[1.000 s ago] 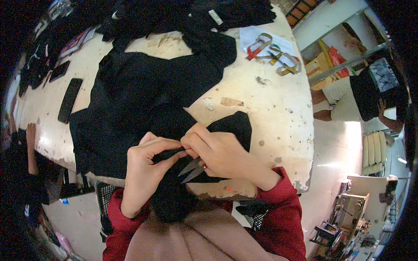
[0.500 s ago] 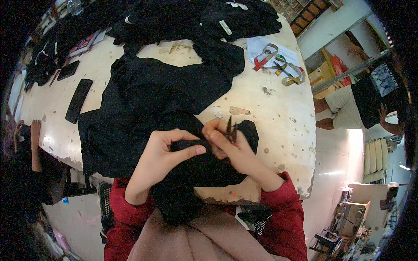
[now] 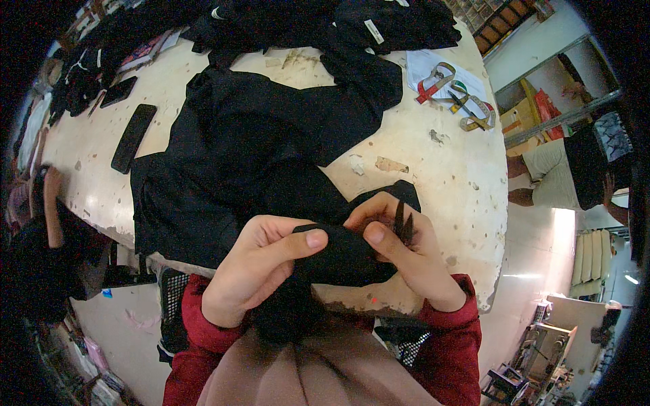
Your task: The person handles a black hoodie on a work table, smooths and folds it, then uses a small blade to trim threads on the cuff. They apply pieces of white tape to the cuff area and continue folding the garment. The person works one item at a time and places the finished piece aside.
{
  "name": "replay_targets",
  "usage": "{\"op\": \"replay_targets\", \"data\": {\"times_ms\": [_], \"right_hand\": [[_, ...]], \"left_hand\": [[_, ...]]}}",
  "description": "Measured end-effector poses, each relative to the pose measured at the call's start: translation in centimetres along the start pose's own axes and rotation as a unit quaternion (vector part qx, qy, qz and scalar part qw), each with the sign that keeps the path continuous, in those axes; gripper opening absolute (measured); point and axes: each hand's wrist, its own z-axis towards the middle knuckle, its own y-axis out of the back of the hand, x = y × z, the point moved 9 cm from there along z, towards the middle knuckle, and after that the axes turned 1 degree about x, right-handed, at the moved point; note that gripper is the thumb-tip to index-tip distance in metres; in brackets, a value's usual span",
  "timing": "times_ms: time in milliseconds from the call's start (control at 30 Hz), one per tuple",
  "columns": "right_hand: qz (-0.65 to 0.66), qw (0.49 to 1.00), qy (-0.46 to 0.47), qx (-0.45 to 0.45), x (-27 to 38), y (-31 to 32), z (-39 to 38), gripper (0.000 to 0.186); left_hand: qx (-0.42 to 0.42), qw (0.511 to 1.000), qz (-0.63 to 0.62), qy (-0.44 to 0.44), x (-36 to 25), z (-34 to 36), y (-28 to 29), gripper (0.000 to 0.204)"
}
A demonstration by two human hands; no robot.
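Observation:
A black garment [image 3: 237,149] lies spread over the pale worktable, its near part lifted toward me. My left hand [image 3: 261,260] pinches a fold of it between thumb and fingers. Close by on the right, my right hand [image 3: 409,250] is closed on the same piece of cloth. Small dark thread snips [image 3: 404,220] are tucked in that right hand, blades pointing up and away from me. Between both hands the cloth is stretched in a short dark band. Some fingertips are hidden behind the fabric.
Black garments [image 3: 271,24] are heaped along the far edge of the worktable [image 3: 460,196]. A tape measure [image 3: 477,111] rests on paper at the right. Two dark phone-like slabs, one nearer [image 3: 134,139], lie at the left. A person [image 3: 569,166] stands beyond the right edge; another is at left.
My right hand has come down and right, from a blurred motion to a steady grip on the cloth. My left hand now pinches the fabric too. The view has shifted slightly.

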Motion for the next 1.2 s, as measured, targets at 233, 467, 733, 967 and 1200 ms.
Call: {"op": "replay_targets", "data": {"times_ms": [233, 467, 733, 967, 1200], "right_hand": [[-0.039, 0.998, 0.033, -0.023, 1.0, 0.2, -0.9, 0.018], [-0.066, 0.997, 0.028, -0.029, 1.2, 0.2, -1.1, 0.023], [-0.168, 0.98, 0.004, -0.102, -1.4, 2.6, 1.4, 0.021], [-0.195, 0.967, -0.017, -0.163, -3.5, 7.1, 3.7, 0.018], [-0.254, 0.962, 0.023, -0.099, -4.2, 8.0, 4.6, 0.023]], "left_hand": [[0.027, 0.999, -0.032, 0.012, 0.1, -0.4, -0.5, 0.024], [-0.002, 1.0, -0.004, 0.001, 0.1, -0.4, -0.5, 0.023], [-0.061, 0.868, 0.463, -0.169, -3.3, 2.4, -0.4, 0.021], [0.063, 0.834, 0.489, -0.246, -3.6, 8.8, 0.0, 0.023], [0.047, 0.916, 0.397, -0.035, -1.0, 10.3, 3.5, 0.021]]}}
